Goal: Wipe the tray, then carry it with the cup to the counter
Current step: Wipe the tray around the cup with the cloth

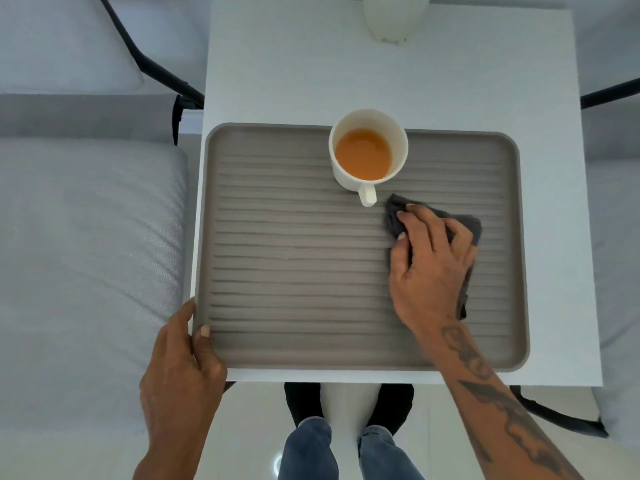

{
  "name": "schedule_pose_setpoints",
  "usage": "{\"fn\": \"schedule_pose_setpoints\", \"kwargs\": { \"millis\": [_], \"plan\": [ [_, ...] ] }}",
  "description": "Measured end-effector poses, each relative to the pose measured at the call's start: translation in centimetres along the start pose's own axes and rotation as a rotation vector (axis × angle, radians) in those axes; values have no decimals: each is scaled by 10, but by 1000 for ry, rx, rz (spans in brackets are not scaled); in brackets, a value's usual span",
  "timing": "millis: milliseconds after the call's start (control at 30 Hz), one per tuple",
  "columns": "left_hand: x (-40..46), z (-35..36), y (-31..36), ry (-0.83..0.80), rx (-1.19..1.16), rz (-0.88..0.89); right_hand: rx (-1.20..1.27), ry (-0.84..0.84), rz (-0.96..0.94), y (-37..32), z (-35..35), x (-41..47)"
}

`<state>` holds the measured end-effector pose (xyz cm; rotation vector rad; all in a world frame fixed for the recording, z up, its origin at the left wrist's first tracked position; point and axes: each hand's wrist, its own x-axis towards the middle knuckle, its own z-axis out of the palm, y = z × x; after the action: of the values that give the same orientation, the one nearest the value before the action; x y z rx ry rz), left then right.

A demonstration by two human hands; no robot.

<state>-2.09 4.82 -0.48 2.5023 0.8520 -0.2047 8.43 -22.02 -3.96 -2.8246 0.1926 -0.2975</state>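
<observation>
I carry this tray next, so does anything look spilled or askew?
Nothing spilled. The cup stands upright at the far edge of the tray, part-filled. The tray's left edge overhangs the table.

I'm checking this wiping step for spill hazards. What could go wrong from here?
1. The cloth under the right hand is close to the handle of the cup, which holds orange liquid; a wider stroke could knock it and spill.
2. The tray nearly covers the small white table, and the left hand grips only one corner, so a hard push might shift it.
</observation>
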Motion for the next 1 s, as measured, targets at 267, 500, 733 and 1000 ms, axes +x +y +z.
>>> {"fn": "schedule_pose_setpoints", "kwargs": {
  "millis": [267, 500, 733, 1000],
  "plan": [
    [1, 2, -2, 6, 4, 32, 76, -40, -127, -52, 14, 0],
    [1, 2, -1, 8, -8, 31, 52, -110, -225, -83, 26, 4],
    [-1, 2, -1, -4, 9, 16, 65, -153, -239, -75, 24, 10],
    [-3, 1, 2, 5, -2, 9, 2, -72, -187, -28, 9, 8]
  ]
}}
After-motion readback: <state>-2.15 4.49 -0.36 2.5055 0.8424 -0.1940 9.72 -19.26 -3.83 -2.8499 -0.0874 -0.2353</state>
